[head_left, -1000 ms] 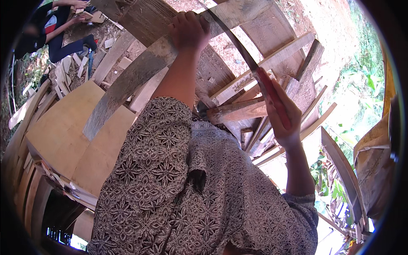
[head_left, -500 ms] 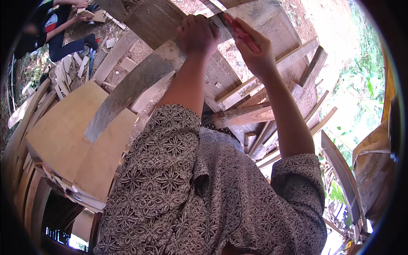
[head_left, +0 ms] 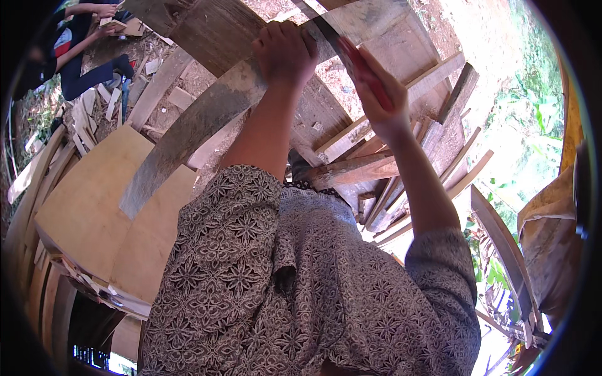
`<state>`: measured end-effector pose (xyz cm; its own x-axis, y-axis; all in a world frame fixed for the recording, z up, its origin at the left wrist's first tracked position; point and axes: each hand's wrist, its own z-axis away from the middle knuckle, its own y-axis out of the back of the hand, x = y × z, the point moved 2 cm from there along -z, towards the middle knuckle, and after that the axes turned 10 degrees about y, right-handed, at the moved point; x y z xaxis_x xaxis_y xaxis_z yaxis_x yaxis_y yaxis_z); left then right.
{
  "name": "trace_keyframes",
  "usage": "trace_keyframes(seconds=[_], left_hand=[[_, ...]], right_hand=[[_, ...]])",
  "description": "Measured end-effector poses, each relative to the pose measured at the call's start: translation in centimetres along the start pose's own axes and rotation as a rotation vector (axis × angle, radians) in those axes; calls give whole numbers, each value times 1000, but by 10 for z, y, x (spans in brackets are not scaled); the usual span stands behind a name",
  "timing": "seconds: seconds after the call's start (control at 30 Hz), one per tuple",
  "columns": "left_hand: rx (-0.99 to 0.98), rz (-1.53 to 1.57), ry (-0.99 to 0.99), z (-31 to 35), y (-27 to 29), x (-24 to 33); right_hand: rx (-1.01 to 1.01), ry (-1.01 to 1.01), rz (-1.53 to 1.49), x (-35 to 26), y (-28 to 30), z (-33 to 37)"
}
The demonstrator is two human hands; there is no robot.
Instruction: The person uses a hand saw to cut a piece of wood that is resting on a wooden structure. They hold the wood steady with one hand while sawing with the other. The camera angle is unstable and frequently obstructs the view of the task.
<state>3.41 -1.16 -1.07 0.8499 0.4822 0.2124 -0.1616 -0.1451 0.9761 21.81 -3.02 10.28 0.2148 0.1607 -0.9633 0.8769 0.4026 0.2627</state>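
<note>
A long grey wooden board crosses in front of me, from the lower left up to the top right. My left hand is closed over its edge, pressing on the upper part. My right hand is wrapped around the red handle of a handsaw. The dark blade lies across the board just right of my left hand. Whether its teeth are sunk in the wood cannot be made out.
Dark wide planks lie beyond the board. Below my right arm is a pile of timber. A pale plywood-topped table stands at left. Another person sits at the upper left, handling small wood pieces amid scraps.
My right hand has drawn the saw back toward me and slightly right, so more blade shows. My left hand keeps its hold on the board. The whole view has shifted a little.
</note>
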Motion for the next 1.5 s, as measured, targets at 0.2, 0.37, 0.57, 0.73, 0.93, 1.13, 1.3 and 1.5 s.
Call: trace_keyframes(seconds=[0.2, 0.37, 0.57, 0.73, 0.93, 1.13, 1.3, 1.5], left_hand=[[6, 24, -1, -2, 5, 4], [51, -6, 40, -5, 1, -8], [0, 31, 17, -3, 5, -4], [-17, 67, -27, 4, 4, 9], [63, 8, 17, -4, 3, -3], [103, 54, 18, -5, -3, -8], [42, 23, -6, 0, 0, -4], [65, 76, -27, 0, 0, 6]], right_hand=[[36, -68, 14, 16, -15, -30], [-166, -72, -67, -96, 56, 94], [-216, -158, 46, -108, 81, 117], [-9, -16, 121, 30, -16, -40], [-57, -2, -9, -14, 3, 14], [-234, -153, 2, -118, 82, 133], [-202, 104, -166, -31, 38, 68], [17, -78, 111, 26, -12, -23]])
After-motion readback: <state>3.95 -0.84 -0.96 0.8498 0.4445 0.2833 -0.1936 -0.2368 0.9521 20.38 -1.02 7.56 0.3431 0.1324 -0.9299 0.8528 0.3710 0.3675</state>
